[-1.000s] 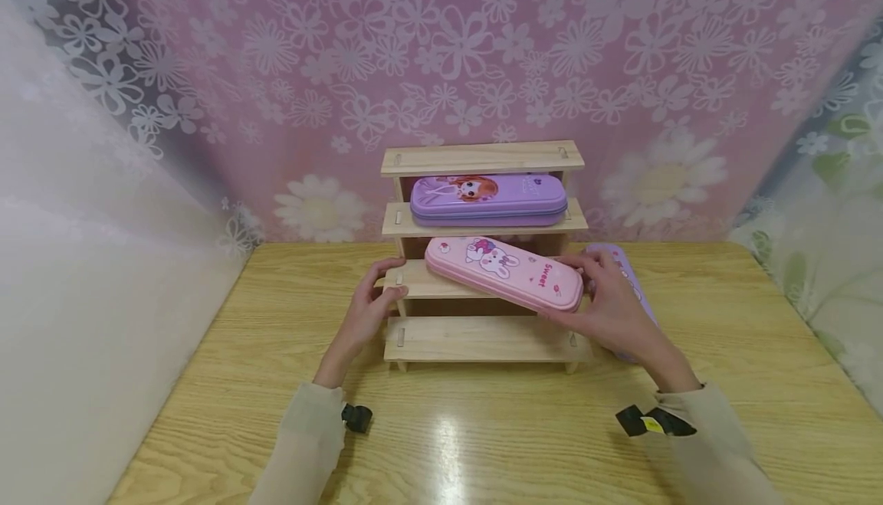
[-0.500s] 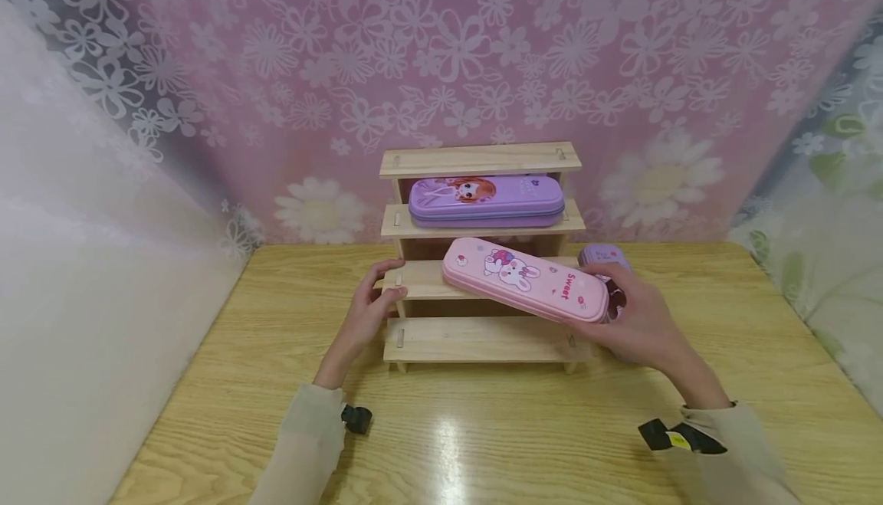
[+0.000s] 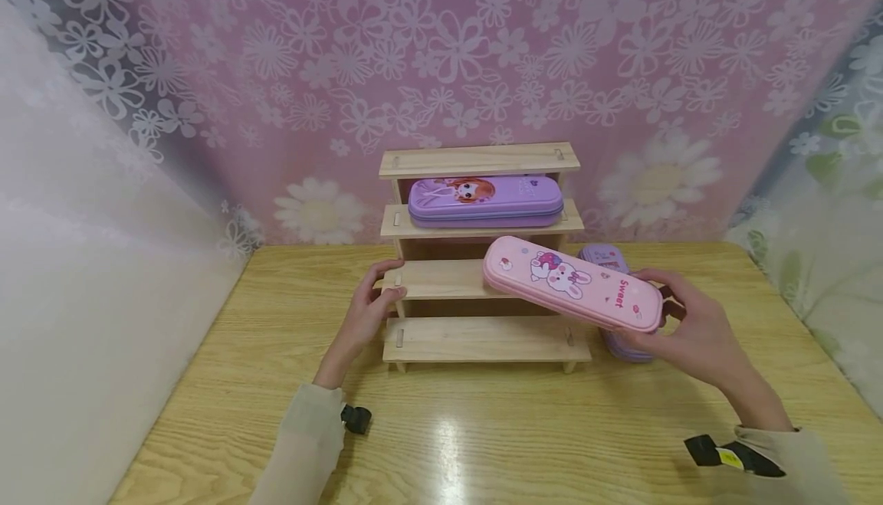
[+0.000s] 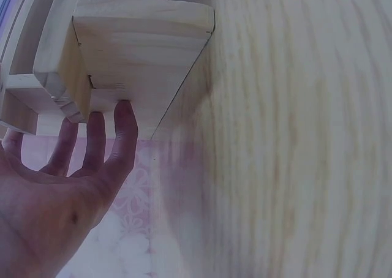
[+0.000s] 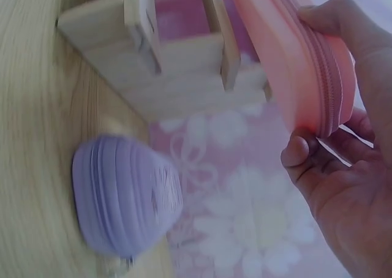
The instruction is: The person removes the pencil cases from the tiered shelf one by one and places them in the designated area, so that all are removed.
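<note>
Pink pencil case (image 3: 572, 284) held beside the wooden shelf (image 3: 483, 283)
Right hand (image 3: 690, 329) gripped its right end, long axis running leftward over the middle step; left hand (image 3: 369, 309) rested open-fingered against the shelf's left side.

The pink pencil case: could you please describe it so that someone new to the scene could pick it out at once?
Find the stepped wooden rack on the table. Off its right end, the right hand holds the pink pencil case tilted in the air. Unlike the purple case on the shelf, it shows a rabbit and the word "Sweet".

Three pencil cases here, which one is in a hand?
The pink bunny case, gripped at its right end by the right hand. The purple cases lie on the shelf and on the table.
</note>
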Available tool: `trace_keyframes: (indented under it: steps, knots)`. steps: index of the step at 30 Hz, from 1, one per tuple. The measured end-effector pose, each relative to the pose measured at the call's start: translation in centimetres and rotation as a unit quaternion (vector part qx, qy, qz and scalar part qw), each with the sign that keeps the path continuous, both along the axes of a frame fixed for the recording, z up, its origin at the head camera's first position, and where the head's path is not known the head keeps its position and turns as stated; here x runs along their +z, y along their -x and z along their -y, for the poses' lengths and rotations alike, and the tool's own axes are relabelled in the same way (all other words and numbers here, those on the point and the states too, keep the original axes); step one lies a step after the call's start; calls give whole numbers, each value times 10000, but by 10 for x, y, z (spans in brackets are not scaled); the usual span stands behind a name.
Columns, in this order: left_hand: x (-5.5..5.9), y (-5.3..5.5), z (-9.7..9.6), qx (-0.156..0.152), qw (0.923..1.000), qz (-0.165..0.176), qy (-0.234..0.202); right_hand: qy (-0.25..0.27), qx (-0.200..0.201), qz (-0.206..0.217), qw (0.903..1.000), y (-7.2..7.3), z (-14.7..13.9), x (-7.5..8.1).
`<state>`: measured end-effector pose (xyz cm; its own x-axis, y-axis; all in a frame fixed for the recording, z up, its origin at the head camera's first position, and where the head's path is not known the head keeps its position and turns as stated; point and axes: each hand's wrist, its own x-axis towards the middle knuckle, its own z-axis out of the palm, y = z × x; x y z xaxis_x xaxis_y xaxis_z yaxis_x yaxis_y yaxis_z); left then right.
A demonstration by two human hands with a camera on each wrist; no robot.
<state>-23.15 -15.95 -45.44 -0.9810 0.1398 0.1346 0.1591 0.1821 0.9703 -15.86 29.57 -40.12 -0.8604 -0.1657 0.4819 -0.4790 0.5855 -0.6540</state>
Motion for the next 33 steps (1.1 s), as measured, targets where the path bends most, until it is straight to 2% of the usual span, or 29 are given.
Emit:
trace_keyframes:
  steps: [14, 22, 27, 33]
  knots:
    - [-2, 2, 0, -16, 10000, -7, -54, 157, -653, 227, 9975, -21, -60, -11]
    - [-2, 1, 0, -6, 10000, 26, -85, 217, -925, 113, 9954, -31, -79, -14]
    - [-3, 1, 0, -13, 9999, -4, -121, 302, -1335, 140, 9905, -36, -86, -15]
    - [-4, 2, -1, -31, 9999, -72, -127, 176, -1987, 289, 9795, -38, -92, -17]
